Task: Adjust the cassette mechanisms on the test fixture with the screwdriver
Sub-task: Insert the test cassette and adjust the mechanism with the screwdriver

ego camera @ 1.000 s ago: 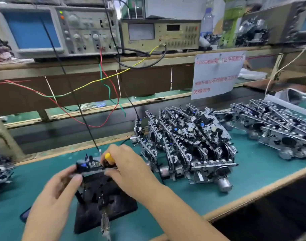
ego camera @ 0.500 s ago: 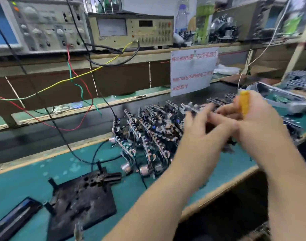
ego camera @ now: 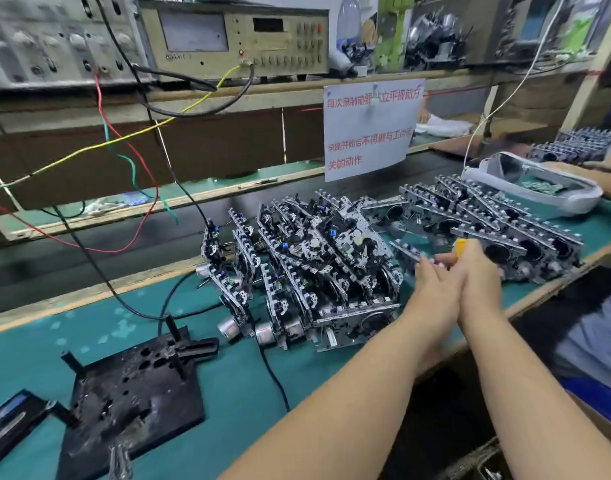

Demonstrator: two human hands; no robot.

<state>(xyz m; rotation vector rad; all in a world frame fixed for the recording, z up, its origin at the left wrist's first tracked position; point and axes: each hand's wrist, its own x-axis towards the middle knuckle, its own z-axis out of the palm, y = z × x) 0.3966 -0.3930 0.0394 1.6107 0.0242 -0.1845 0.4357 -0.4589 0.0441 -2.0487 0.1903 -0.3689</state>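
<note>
The black test fixture [ego camera: 131,393] lies at the lower left of the green mat with no mechanism on it. Both my hands reach to the right, between two piles of cassette mechanisms: a middle pile [ego camera: 304,271] and a right pile [ego camera: 498,223]. My right hand [ego camera: 479,275] grips the screwdriver, whose yellow handle [ego camera: 460,245] sticks up above my fingers. My left hand [ego camera: 434,285] presses against the right one, and its fingertips hold a single cassette mechanism [ego camera: 406,251] low at the gap between the piles. The screwdriver's tip is hidden.
A black cable [ego camera: 273,372] runs from the fixture across the mat. Test instruments [ego camera: 234,36] with coloured wires stand on the back shelf, behind a paper sign [ego camera: 370,129]. A white tray [ego camera: 532,185] and another person's hand [ego camera: 605,164] are far right. A dark tray [ego camera: 9,424] lies at the lower left.
One second ago both hands worked on a mechanism on the fixture. They lifted it off, carried it right, and have now lowered it toward the gap between the piles.
</note>
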